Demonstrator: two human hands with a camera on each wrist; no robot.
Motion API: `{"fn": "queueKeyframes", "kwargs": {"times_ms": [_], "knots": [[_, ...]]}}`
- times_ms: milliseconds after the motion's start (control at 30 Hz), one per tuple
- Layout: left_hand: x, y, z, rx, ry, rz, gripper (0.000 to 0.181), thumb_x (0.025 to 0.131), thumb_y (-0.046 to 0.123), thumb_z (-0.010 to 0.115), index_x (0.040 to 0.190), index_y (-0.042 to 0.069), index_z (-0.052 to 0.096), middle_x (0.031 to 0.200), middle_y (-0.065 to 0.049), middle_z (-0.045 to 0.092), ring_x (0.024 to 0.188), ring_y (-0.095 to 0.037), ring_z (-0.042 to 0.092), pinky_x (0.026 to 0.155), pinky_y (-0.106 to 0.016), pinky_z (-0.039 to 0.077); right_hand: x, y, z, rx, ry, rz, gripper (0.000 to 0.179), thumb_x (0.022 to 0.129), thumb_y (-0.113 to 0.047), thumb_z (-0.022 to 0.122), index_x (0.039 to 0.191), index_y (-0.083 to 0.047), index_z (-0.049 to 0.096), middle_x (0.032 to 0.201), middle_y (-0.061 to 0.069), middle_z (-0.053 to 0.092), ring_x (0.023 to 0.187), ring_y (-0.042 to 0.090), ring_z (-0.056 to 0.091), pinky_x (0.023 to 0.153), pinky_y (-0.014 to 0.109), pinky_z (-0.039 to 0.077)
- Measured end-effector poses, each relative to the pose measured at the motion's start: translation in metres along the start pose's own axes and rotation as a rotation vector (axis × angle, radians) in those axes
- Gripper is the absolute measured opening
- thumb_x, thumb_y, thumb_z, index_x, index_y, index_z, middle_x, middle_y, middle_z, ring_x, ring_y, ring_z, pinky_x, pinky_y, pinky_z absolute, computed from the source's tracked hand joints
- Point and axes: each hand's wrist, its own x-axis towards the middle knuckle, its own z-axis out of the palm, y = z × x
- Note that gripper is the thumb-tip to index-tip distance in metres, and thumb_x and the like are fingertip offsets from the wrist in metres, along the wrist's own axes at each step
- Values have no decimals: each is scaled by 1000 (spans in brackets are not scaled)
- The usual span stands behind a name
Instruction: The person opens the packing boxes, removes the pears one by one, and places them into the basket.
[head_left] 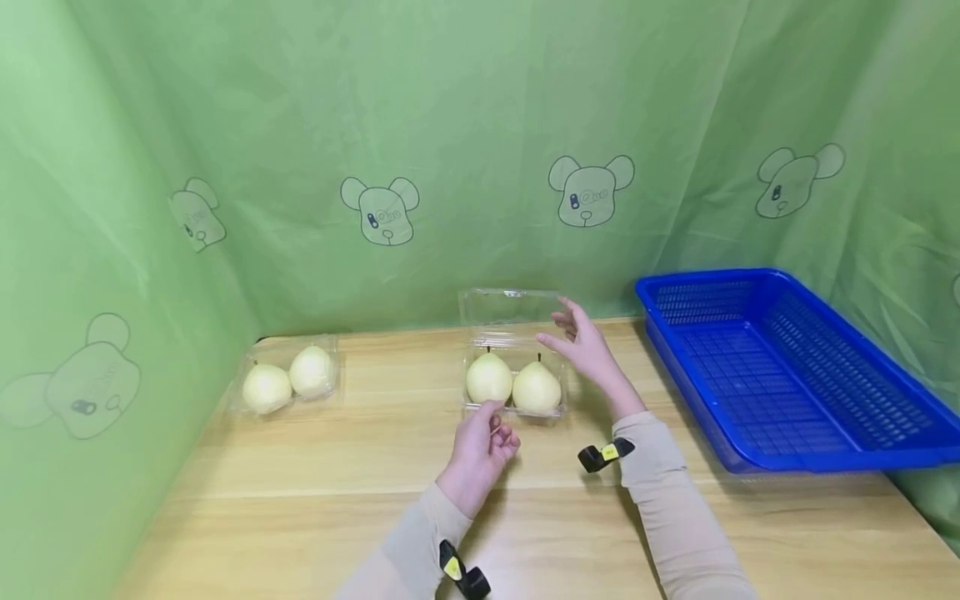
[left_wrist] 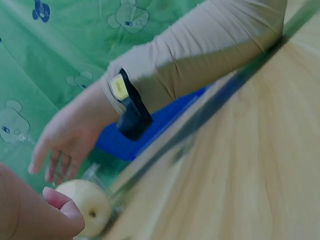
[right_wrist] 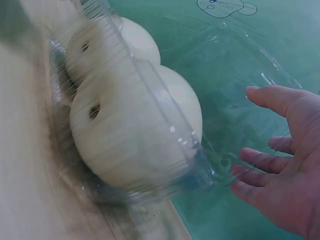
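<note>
In the head view, a clear plastic clamshell box [head_left: 515,412] stands on the table with its lid [head_left: 506,310] raised at the back. Inside sit two pale yellow pears, a left pear [head_left: 489,379] and a right pear [head_left: 536,389], stems up. My left hand [head_left: 480,454] is at the box's front edge, fingers loosely curled, thumb near the rim; contact is unclear. Beside the lid's right side is my right hand [head_left: 588,350], fingers spread and relaxed. The right wrist view shows that hand [right_wrist: 285,155] close to the transparent lid, holding nothing.
A second clear box [head_left: 333,400] with two pears [head_left: 267,388] lies at the table's left. On the right stands a large blue plastic basket [head_left: 682,400]. Green curtain [head_left: 480,100] with printed bear heads encloses the wooden table [head_left: 337,500] at the back and sides.
</note>
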Motion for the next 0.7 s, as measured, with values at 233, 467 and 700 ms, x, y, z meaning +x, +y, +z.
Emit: {"fn": "queueKeyframes", "kwargs": {"times_ms": [233,467,700], "knots": [[-8,13,8,-9,-51,21,15,91,15,59,90,14,44,71,6,43,67,-7,43,62,-19,43,1,8,1,10,-4,7,93,88,-30,71,156,-8,13,150,27,38,140,41,37,120,52,27],[-4,37,4,95,-115,152,15,91,14,59,91,14,43,80,4,47,71,-8,47,66,-20,47,3,14,2,14,-17,28,95,88,-32,71,157,-10,8,151,27,37,140,42,37,119,53,29],[6,61,-9,418,-66,434,18,88,8,60,105,7,54,94,1,55,83,-11,53,75,-27,50,3,21,3,41,-34,60,99,88,-28,71,157,-8,3,154,27,32,141,43,35,120,52,28]]}}
